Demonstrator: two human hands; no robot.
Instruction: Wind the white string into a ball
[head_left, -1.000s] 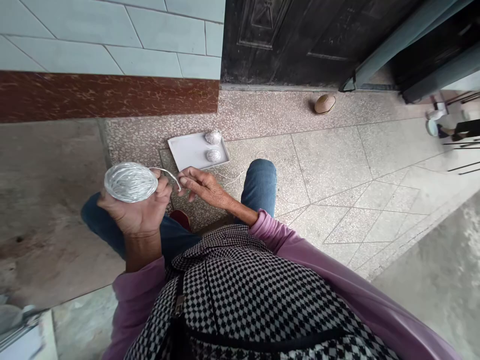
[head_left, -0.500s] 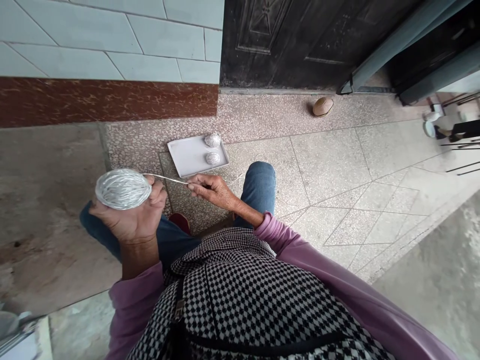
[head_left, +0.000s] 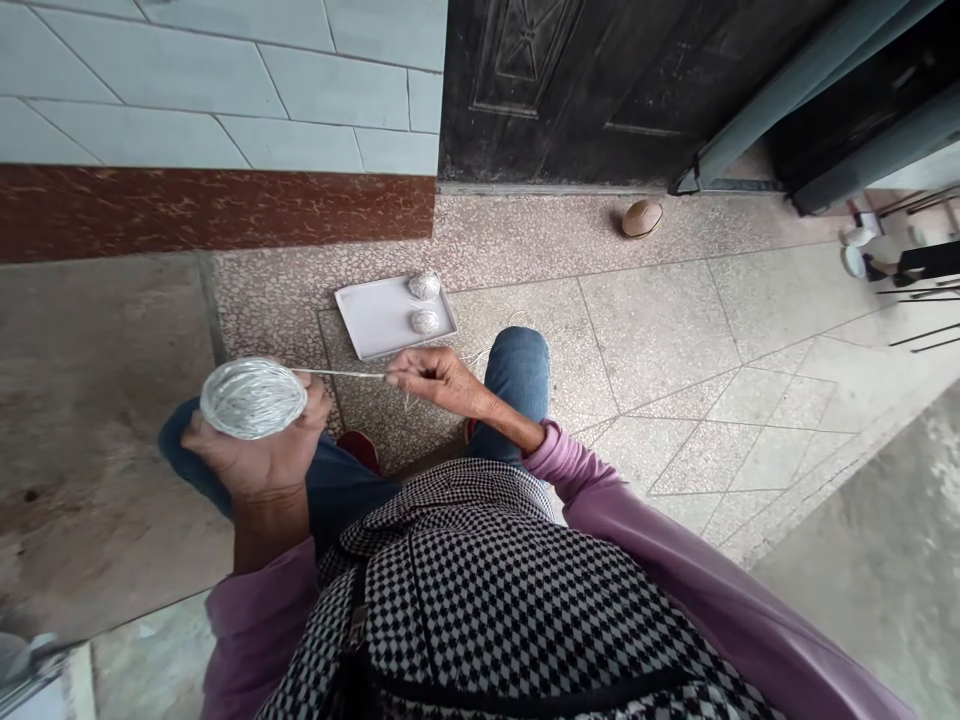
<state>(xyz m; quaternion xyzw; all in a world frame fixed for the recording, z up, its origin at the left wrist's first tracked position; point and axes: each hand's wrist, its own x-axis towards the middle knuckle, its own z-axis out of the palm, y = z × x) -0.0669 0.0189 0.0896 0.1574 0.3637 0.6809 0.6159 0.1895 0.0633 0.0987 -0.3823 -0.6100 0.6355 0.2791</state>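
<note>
My left hand (head_left: 266, 455) holds a large ball of shiny white yarn (head_left: 253, 398), resting on the palm with the fingers curled about it. From the ball a strand of yarn (head_left: 341, 374) runs taut to my right hand (head_left: 435, 380), which pinches it between thumb and fingers. A bit of the strand dangles below the right fingers, and more loose yarn trails on the floor by my knee. On a white tray (head_left: 375, 320) beyond my hands sit two smaller yarn balls, one (head_left: 425, 286) behind the other (head_left: 424, 321).
The tray lies on a speckled terrazzo floor (head_left: 645, 330). A tan rounded object (head_left: 642, 218) sits near the dark door (head_left: 555, 100). A tiled wall (head_left: 187, 80) stands at the upper left. My knee (head_left: 519, 380) is beside my right forearm.
My right hand has moved slightly right, drawing the strand straighter and longer. The left hand and its ball have turned and sit a little lower in view.
</note>
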